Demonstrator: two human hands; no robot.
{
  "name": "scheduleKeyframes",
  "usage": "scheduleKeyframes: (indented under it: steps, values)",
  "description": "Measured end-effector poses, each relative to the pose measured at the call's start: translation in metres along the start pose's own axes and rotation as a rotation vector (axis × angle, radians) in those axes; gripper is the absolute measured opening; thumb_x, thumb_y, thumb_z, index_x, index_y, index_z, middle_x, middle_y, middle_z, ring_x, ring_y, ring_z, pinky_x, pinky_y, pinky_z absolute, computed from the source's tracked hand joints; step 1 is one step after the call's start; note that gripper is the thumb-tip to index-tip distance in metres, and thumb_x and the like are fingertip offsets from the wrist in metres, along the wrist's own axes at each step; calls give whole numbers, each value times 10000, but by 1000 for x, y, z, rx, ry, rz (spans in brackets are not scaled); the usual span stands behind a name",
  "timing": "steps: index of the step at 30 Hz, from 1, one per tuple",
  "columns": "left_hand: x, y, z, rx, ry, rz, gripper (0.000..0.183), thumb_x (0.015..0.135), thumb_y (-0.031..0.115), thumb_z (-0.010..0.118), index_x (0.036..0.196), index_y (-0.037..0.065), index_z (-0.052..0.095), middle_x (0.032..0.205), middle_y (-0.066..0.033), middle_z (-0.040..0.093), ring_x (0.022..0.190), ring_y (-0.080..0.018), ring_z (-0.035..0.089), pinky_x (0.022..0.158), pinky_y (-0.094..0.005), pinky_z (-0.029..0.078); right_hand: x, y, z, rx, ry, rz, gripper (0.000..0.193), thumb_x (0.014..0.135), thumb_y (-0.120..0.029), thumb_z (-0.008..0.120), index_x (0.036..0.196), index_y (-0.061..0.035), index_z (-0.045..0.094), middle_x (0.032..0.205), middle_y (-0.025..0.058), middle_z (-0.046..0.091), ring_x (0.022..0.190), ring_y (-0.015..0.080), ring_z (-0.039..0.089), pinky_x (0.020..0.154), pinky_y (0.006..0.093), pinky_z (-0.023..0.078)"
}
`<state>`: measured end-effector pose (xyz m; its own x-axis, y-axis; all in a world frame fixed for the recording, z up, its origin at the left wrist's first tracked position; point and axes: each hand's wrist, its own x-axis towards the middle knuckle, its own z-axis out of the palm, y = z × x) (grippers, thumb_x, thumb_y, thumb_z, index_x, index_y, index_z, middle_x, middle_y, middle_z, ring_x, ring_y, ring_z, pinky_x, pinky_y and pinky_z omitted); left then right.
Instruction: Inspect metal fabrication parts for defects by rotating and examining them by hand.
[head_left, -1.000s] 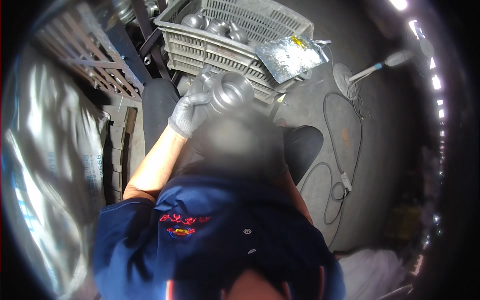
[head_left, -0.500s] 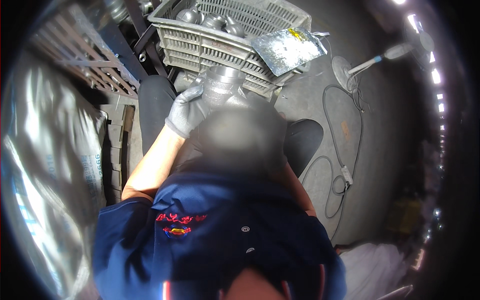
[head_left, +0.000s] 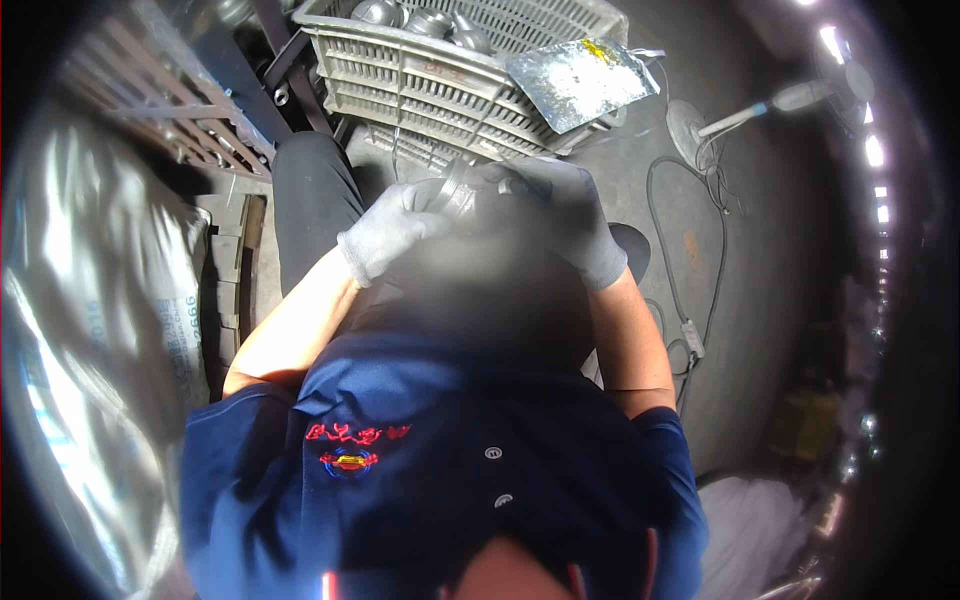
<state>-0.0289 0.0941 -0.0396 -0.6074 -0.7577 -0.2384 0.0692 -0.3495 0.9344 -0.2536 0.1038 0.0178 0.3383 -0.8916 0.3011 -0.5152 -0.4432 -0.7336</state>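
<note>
Hold steady with the left hand (head_left: 393,232), grasping the left side of the part (head_left: 460,195) between thumb and fingers. In the middle, carry the part between both hands, on the near side of the crate (head_left: 465,85), low and clear of knocks. Turn slowly and evenly, always with one side firm, given the likely weight of metal and likely slip of gloves (head_left: 372,252). At right, support the other side with the right hand (head_left: 580,215); close against the part, but cannot tell, through the dark blur, whether grasping or merely resting.
</note>
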Motion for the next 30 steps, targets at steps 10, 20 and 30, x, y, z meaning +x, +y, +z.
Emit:
scheduleKeyframes:
  steps: [10,20,30]
  values:
    - [9,-8,7,-1041,-234,201,627,839,58,540,1427,-39,347,1373,-198,487,1244,-322,530,1059,-496,428,-23,-9,20,259,163,42,378,884,39,554,1262,43,561,988,156,655,906,217,640,813,330,502]
    - [6,3,7,-778,1,371,696,815,-28,583,1457,-6,314,1382,-151,486,1287,-253,482,1121,-377,359,-39,-21,36,127,137,16,446,850,100,551,1283,-3,582,1057,203,666,944,286,674,815,334,517]
    - [-4,5,13,-732,115,369,543,812,-92,568,1336,-24,443,1255,-131,573,1145,-191,577,999,-293,453,-40,-23,43,-224,94,57,438,832,30,570,1252,-86,613,937,168,650,785,332,652,682,397,520]
